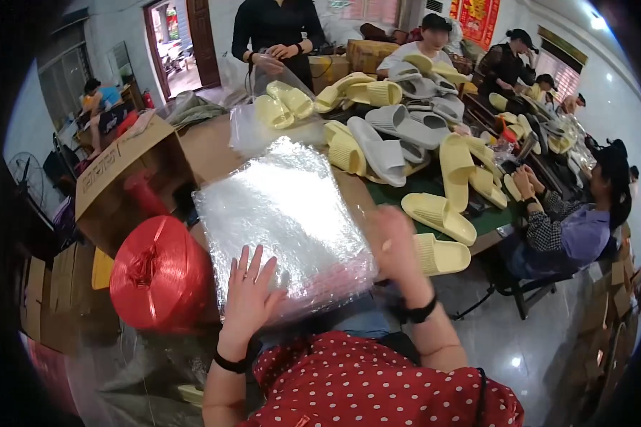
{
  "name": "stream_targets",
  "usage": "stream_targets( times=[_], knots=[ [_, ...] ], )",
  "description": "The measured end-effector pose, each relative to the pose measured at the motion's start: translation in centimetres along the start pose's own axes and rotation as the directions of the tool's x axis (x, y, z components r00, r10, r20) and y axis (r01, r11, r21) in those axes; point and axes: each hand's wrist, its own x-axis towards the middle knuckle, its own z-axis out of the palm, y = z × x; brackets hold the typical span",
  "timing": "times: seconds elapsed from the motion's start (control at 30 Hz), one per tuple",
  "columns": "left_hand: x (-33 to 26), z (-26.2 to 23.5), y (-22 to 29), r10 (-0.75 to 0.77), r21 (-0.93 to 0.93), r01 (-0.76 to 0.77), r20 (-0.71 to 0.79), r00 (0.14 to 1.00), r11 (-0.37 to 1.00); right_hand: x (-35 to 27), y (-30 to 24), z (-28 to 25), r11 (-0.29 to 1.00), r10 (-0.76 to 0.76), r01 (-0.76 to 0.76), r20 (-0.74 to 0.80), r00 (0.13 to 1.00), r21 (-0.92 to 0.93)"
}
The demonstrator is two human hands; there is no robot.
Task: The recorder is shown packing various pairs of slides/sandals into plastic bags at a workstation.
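Note:
A thick stack of clear, shiny plastic bags (281, 203) lies on the table in front of me. My left hand (249, 295) rests flat on its near left part, with the fingers spread. Beside the stack's right edge is my right hand (399, 245), smeared by motion, so its fingers and anything in them cannot be made out. Just right of that hand lies a pale yellow slipper (447, 255), partly hidden by it. Another yellow slipper (440, 216) sits a little farther back.
A heap of yellow and grey slippers (406, 128) covers the table's far right. At left are a big roll of red twine (181, 285) and an open cardboard box (132, 153). Across the table a person (278, 32) handles bagged slippers (285, 103); a seated person (580, 231) works at right.

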Motion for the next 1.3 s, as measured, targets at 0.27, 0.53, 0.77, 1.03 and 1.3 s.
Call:
stream_targets(
  times=[0.27, 0.53, 0.77, 1.03, 1.3],
  knots=[
    [-0.4, 5.4, -2.2, -0.118, 0.01, 0.117, 0.047, 0.992, 0.993, -8.3, 17.4, -7.7, 0.803, 0.484, -0.358, 0.171, 0.858, -0.477],
    [-0.6, 5.4, -2.0, -0.168, 0.002, 0.169, 0.11, 0.98, 0.986, -4.5, 14.5, -1.7, 0.861, 0.418, -0.369, 0.075, 0.905, -0.349],
    [-0.5, 5.3, -1.5, -0.227, 0.018, 0.226, 0.121, 0.966, 0.974, -5.6, 16.5, -2.9, 0.893, 0.388, -0.366, 0.032, 0.921, -0.261],
    [0.5, 2.4, -2.3, -0.2, -0.188, 0.213, 0.084, 0.976, 0.959, -2.5, 7.3, -4.1, 0.593, 0.527, -0.28, -0.101, 0.844, 0.755],
    [-0.7, 4.5, -3.0, -0.142, -0.045, 0.149, 0.144, 0.979, 0.988, 3.0, -4.8, 5.1, 0.979, 0.008, 0.007, -0.07, 0.998, 0.203]
  ],
)
